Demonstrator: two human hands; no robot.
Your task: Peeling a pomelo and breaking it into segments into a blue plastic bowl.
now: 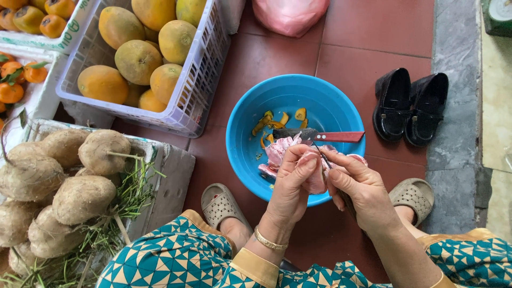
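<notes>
My left hand (292,181) grips a pink, fleshy piece of fruit (314,178) over the near rim of a blue plastic bowl (242,133). My right hand (360,192) holds a thin small knife (324,159) whose tip touches the pink fruit. Inside the bowl lie pink peel pieces (278,150), several yellow-orange scraps (272,122) and a knife with a red handle (320,135) resting across the bowl. A gold bangle sits on my left wrist.
A white plastic crate of large yellow-green fruit (138,58) stands at the upper left. A box of brown tubers with green stems (64,181) is at left. Small orange fruit (21,74) sit at far left. Black shoes (408,106) are at right, a pink bag (288,13) above.
</notes>
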